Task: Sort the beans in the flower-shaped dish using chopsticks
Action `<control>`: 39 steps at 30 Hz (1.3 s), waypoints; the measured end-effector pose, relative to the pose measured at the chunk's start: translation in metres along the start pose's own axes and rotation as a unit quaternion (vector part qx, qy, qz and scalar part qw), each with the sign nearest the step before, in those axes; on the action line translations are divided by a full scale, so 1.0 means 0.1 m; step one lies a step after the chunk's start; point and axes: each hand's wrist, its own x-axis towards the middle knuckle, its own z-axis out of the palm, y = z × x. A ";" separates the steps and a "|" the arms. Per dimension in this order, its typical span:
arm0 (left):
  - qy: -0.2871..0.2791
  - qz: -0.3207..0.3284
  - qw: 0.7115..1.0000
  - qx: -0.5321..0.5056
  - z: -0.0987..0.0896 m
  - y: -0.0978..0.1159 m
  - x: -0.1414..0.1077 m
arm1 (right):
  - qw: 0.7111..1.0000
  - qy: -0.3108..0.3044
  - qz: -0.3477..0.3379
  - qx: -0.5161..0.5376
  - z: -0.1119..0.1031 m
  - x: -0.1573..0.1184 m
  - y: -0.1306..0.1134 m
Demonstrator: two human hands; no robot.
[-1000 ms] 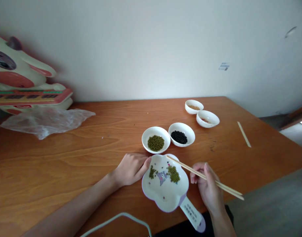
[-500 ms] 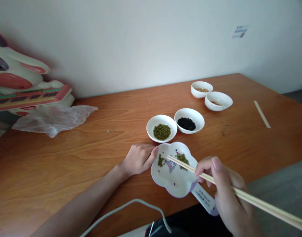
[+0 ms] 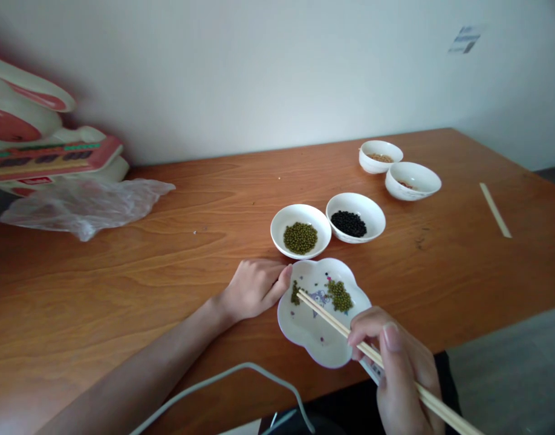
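A white flower-shaped dish with a handle [image 3: 305, 329] lies at the table's front edge, holding two groups of green mung beans [image 3: 339, 296]. My left hand [image 3: 259, 289] rests on the table with fingers curled, its thumb pinching the dish's left rim. Wooden chopsticks [image 3: 325, 314] are gripped in my right hand [image 3: 395, 356], over the dish's right side and handle. Their tips touch or hover just over the smaller group at the left; whether a bean sits between them I cannot tell. Behind the dish stands a white bowl of mung beans [image 3: 300, 238].
A bowl of black beans [image 3: 349, 223] adjoins the mung bean bowl. Farther back right are two more white bowls [image 3: 381, 156]. A pale strip [image 3: 495, 209] lies at the right. On the left are a plastic bag [image 3: 91, 205] and a toy keyboard [image 3: 55, 160]. A cable [image 3: 248, 366] crosses the front.
The chopstick tips have moved left and slightly down to the smaller bean group, with my right hand shifting along. My left hand stays at the rim. The view has shifted slightly.
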 end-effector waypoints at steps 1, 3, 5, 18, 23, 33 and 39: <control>0.003 0.001 1.000 0.003 0.00 0.00 0.00 | 1.000 0.014 0.015 -0.005 0.02 0.00 -0.02; 0.005 0.000 1.000 0.005 0.00 0.00 0.00 | 0.999 0.022 0.038 -0.031 0.04 -0.01 -0.06; 0.002 -0.002 1.000 0.002 0.00 0.00 0.00 | 0.997 0.012 0.045 -0.062 0.05 0.00 -0.07; 0.001 0.009 1.000 -0.001 0.00 0.00 0.00 | 0.995 0.029 0.014 -0.092 -0.04 0.05 -0.07; 0.000 0.002 1.000 0.004 -0.01 0.01 0.00 | 0.995 0.031 0.019 -0.091 -0.06 0.08 -0.05; 0.006 0.006 1.000 0.006 -0.01 0.01 0.01 | 0.991 -0.008 0.013 -0.137 -0.11 0.09 -0.01; 0.005 0.011 1.000 0.014 0.00 -0.01 0.00 | 0.993 -0.013 0.015 -0.115 -0.11 0.08 0.00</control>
